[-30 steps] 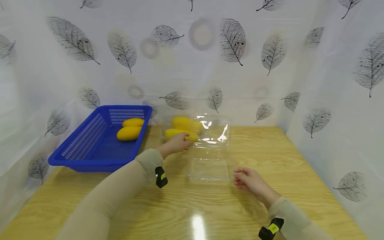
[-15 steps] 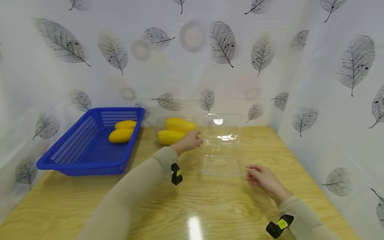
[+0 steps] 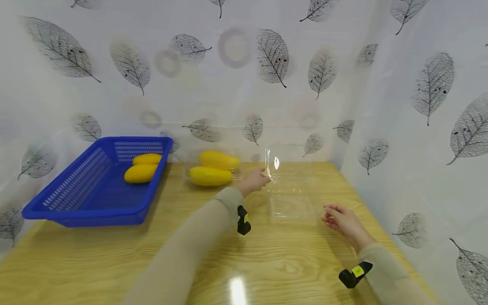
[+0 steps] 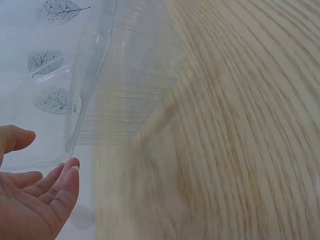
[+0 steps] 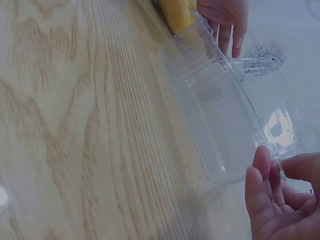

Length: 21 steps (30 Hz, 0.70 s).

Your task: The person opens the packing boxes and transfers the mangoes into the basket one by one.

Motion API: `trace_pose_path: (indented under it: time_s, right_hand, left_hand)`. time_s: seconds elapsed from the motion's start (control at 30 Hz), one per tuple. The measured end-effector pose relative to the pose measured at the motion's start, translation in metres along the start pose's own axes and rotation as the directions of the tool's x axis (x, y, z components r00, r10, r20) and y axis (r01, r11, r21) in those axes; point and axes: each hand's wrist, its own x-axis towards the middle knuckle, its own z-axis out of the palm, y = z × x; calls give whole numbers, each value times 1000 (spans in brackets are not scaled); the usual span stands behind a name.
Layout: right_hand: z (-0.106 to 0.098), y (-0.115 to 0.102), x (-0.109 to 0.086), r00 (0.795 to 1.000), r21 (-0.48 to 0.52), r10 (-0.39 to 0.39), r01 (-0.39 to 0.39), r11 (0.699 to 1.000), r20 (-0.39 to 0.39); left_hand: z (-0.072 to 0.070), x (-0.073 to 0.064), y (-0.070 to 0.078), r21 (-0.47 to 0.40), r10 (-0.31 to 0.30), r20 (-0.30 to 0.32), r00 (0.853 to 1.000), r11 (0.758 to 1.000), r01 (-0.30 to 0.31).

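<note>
A clear plastic clamshell container (image 3: 293,206) stands unfolded on the table, its lid (image 3: 293,165) raised at the back. My left hand (image 3: 254,181) is at the left edge of the lid; in the left wrist view its thumb lies on one side of the edge and its fingers on the other. At the container's right side is my right hand (image 3: 343,222). The right wrist view shows its thumb and fingertips pinching the rim at a corner. Nothing lies inside this container (image 5: 215,110). Left of it, two oblong yellow fruits (image 3: 211,176) sit in another clear box.
A blue plastic basket (image 3: 106,209) stands on the left, with two more yellow fruits (image 3: 141,173) at its right side. The wooden table (image 3: 274,262) ends at a leaf-patterned white curtain (image 3: 228,93) behind and to the right.
Both hands have moved right together with the clamshell container, away from the box of yellow fruits. The lid no longer overlaps those fruits. The head view has turned slightly right.
</note>
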Motion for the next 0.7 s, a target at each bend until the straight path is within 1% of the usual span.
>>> trace_pose_path:
  time_s: [0.13,0.3,0.43,0.57,0.7]
  right_hand:
    - [-5,1,9,1000,32,9,-8,999,-24]
    - [-5,0,15,998,29,43,-42,999,-36]
    - [-9,3,22,997,34,64,-62,998,-51]
    - [-19,7,29,994,87,79,-72,994,-73]
    - [-34,12,33,992,160,86,-70,985,-94]
  left_hand:
    - [6,8,-5,-39,-30,-4,1000,999,30]
    - [14,15,-11,-64,-62,7,998,996,62]
    - [21,18,-12,-78,-54,27,998,995,56]
    - [27,18,-10,-77,-38,67,997,996,44]
    - [29,15,-15,-70,-36,107,994,997,44]
